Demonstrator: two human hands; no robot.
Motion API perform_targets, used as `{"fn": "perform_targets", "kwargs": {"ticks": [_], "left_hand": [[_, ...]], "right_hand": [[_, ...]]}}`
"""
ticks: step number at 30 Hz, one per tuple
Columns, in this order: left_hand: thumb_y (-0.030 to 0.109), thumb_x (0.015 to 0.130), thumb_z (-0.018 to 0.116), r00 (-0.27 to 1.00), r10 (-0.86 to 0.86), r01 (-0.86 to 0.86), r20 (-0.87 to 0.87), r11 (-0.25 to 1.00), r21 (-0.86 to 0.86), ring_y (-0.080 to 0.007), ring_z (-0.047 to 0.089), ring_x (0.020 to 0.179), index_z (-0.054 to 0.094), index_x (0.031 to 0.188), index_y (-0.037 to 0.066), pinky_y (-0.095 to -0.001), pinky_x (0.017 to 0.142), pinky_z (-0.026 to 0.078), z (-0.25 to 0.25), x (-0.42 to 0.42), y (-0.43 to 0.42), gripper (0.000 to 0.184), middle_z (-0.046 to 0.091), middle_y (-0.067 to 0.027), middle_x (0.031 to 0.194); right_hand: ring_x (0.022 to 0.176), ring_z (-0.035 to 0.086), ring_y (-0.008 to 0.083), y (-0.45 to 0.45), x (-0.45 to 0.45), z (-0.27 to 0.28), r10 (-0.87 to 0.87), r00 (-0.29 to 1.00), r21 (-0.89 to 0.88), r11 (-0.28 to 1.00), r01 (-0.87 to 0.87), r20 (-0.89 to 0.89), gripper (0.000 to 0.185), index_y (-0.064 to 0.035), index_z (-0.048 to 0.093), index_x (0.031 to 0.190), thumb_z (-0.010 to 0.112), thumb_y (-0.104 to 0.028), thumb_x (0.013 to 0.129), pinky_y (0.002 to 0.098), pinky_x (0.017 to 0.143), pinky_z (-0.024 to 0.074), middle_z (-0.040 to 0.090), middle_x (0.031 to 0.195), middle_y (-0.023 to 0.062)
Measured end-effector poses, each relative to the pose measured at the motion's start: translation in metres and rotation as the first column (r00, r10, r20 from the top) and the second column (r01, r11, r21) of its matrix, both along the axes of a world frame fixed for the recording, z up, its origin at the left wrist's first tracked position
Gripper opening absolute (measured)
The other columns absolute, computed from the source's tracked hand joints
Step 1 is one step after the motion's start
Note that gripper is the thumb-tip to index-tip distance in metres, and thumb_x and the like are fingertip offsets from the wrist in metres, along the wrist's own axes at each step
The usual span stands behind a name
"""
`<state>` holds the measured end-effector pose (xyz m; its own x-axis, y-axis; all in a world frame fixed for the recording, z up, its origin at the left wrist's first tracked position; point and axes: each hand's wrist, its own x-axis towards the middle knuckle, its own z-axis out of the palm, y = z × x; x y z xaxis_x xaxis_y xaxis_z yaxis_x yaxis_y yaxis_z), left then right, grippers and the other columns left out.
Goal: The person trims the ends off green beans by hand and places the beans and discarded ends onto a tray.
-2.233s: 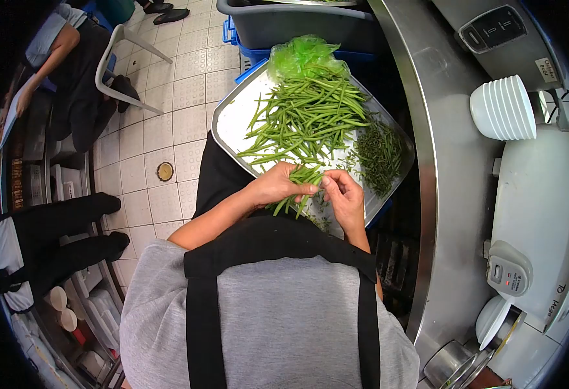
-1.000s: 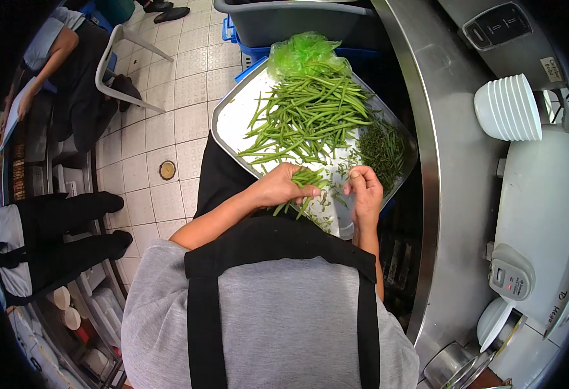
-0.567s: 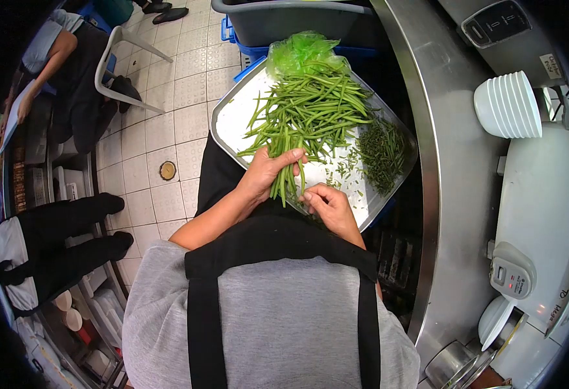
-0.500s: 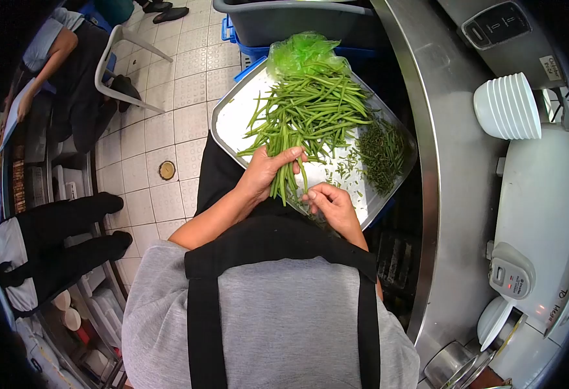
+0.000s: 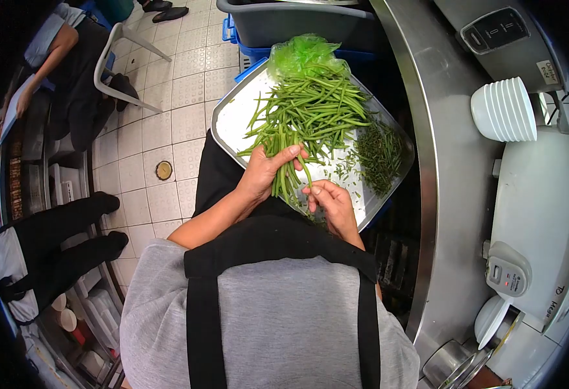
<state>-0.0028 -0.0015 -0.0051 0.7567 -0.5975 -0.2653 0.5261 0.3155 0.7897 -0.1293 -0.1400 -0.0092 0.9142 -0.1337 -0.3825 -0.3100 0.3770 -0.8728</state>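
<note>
Here's the left hand (image 5: 262, 174), fingers wrapped round a bunch of green beans (image 5: 284, 185) over the tray's (image 5: 234, 123) six-o'clock side, the bunch running twelve to six. One bean (image 5: 306, 170) slants out, eleven to five, lower tip pointing at five. It's at the right hand's (image 5: 334, 206) eleven o'clock; that thumb and forefinger, nearer the tip, pinch it.

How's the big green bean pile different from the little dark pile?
The green bean pile is bright; the dark pile is duller. The green bean pile is bigger, with long beans; the dark pile is smaller, with short bits. Both lie on one tray.
</note>
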Motion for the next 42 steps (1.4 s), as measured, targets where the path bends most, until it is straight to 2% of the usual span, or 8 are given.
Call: {"fn": "perform_targets", "kwargs": {"ticks": [5, 12, 16, 19, 24, 30, 38, 42], "left_hand": [[0.019, 0.089, 0.066, 0.997, -0.029, 0.029, 0.065, 1.0, 0.004, -0.0119, 0.059, 0.072, 0.061, 0.1, 0.0, -0.0262, 0.066, 0.049, 0.001, -0.003, 0.002, 0.023, 0.066, -0.0075, 0.089], [0.016, 0.088, 0.067, 0.946, -0.181, 0.174, 0.268, 0.983, 0.049, -0.0127, 0.06, 0.073, 0.06, 0.096, 0.0, -0.0271, 0.07, 0.049, 0.005, -0.01, 0.005, 0.019, 0.066, -0.0099, 0.088], [0.02, 0.09, 0.065, 0.968, 0.011, 0.002, 0.25, 0.999, -0.052, -0.0112, 0.059, 0.072, 0.06, 0.099, 0.0, -0.026, 0.07, 0.049, 0.018, 0.004, 0.017, 0.023, 0.066, -0.0086, 0.086], [0.024, 0.089, 0.063, 0.978, 0.182, -0.177, 0.101, 0.983, -0.057, -0.0125, 0.06, 0.069, 0.058, 0.102, 0.002, -0.0253, 0.064, 0.05, 0.015, 0.026, 0.032, 0.026, 0.065, -0.008, 0.084], [0.024, 0.092, 0.059, 0.96, 0.239, -0.258, -0.146, 0.957, -0.134, -0.0156, 0.062, 0.07, 0.056, 0.1, 0.005, -0.0292, 0.061, 0.055, -0.004, 0.037, 0.039, 0.021, 0.063, -0.0066, 0.081], [0.019, 0.089, 0.063, 0.981, 0.052, -0.071, -0.188, 0.993, -0.095, -0.0142, 0.055, 0.056, 0.056, 0.09, 0.004, -0.0305, 0.058, 0.049, -0.007, 0.018, 0.025, 0.017, 0.054, -0.0023, 0.066], [0.016, 0.084, 0.072, 0.792, -0.46, 0.241, 0.401, 0.839, 0.487, -0.0102, 0.055, 0.065, 0.062, 0.094, 0.002, -0.027, 0.062, 0.046, -0.01, 0.002, 0.014, 0.02, 0.06, -0.0024, 0.075], [0.017, 0.078, 0.073, 0.632, -0.543, 0.241, 0.553, 0.816, 0.526, -0.0273, 0.064, 0.075, 0.065, 0.094, 0.002, -0.0355, 0.07, 0.048, -0.012, -0.007, 0.007, 0.023, 0.065, -0.0164, 0.082]], "right_hand": [[0.06, 0.049, 0.0113, -0.001, 0.001, -0.011, 0.018, 1.0, -0.135, 0.991, -0.02, -0.022, 0.019, 0.0024, 0.059, 0.088, 0.053, -0.014, 0.094, 0.024, 0.06, 0.0408, 0.056, 0.073, 0.004], [0.052, 0.042, 0.0103, -0.004, 0.013, -0.021, -0.352, 0.934, 0.211, 0.91, 0.357, -0.063, 0.011, -0.0009, 0.054, 0.08, 0.052, -0.009, 0.088, 0.0275, 0.054, 0.04, 0.047, 0.066, 0.0013], [0.051, 0.042, 0.0116, -0.027, 0.017, -0.034, -0.506, 0.859, 0.254, 0.823, 0.508, -0.08, 0.012, -0.003, 0.052, 0.08, 0.051, -0.009, 0.09, 0.0309, 0.054, 0.0418, 0.042, 0.064, -0.0001], [0.052, 0.046, 0.0129, -0.049, 0.01, -0.056, -0.286, 0.955, -0.295, 0.922, 0.251, -0.082, 0.017, -0.0034, 0.058, 0.084, 0.055, -0.019, 0.092, 0.0324, 0.054, 0.0432, 0.048, 0.067, -0.0001], [0.062, 0.058, 0.0252, -0.035, 0.026, -0.06, -0.074, 0.989, -0.927, 0.346, 0.143, 0.125, 0.021, -0.0056, 0.062, 0.092, 0.063, -0.026, 0.087, 0.0369, 0.061, 0.0474, 0.057, 0.074, 0.0079], [0.073, 0.062, 0.0386, -0.018, 0.042, -0.049, 0.0, 0.998, -0.986, 0.155, -0.061, -0.062, 0.015, -0.0041, 0.061, 0.085, 0.06, -0.019, 0.085, 0.0485, 0.066, 0.0498, 0.062, 0.085, 0.0169], [0.069, 0.061, 0.0367, -0.004, 0.003, 0.009, 0.161, 0.986, -0.988, 0.145, -0.058, -0.035, 0.008, -0.0032, 0.06, 0.082, 0.062, -0.01, 0.08, 0.0454, 0.062, 0.0495, 0.06, 0.08, 0.0163], [0.067, 0.06, 0.0361, 0.0, -0.004, 0.03, 0.18, 0.983, -0.98, 0.199, -0.014, 0.023, 0.007, -0.004, 0.059, 0.082, 0.063, -0.008, 0.078, 0.0451, 0.062, 0.0484, 0.058, 0.078, 0.0149]]}}
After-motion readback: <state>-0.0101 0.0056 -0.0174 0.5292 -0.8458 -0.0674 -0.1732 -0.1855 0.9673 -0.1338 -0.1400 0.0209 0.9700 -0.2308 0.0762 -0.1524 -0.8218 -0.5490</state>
